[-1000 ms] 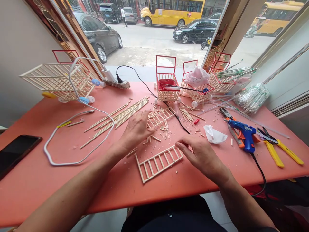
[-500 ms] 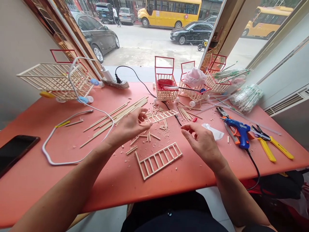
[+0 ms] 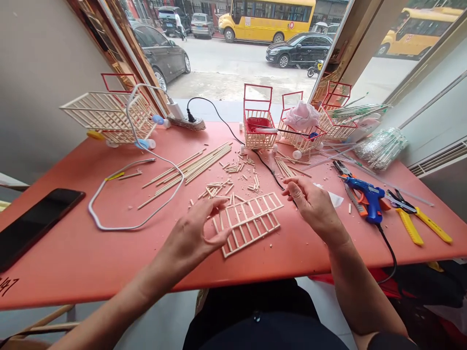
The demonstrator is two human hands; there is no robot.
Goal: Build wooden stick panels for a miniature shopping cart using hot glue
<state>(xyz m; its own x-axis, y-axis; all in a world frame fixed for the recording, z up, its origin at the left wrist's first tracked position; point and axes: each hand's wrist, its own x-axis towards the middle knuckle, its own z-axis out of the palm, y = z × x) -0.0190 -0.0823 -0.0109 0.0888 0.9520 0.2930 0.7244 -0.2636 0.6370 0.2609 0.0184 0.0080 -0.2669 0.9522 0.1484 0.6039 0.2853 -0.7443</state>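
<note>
My left hand (image 3: 195,226) is closed on the left end of a ladder-shaped panel of thin wooden sticks (image 3: 251,211), with thumb and fingers on its two rails. Below this panel, and partly covered by it, a second stick frame (image 3: 251,240) lies on the table; a side stick joins its left end. My right hand (image 3: 314,206) hovers beside the panel's right end, fingers loosely curled, nothing visible in them. A black cable (image 3: 270,170) passes behind its fingertips. Short cut sticks (image 3: 237,167) and crumbs lie beyond the panel.
Long sticks (image 3: 197,167) lie left of centre, beside a white cable (image 3: 136,228) and a phone (image 3: 40,223). Small stick carts (image 3: 260,138) line the window side. A blue glue gun (image 3: 368,194) and yellow-handled pliers (image 3: 419,223) occupy the right.
My left hand has brought the ladder-shaped panel toward me, over the second frame. My right hand has risen slightly in view. The whole view has shifted, with more table showing at left.
</note>
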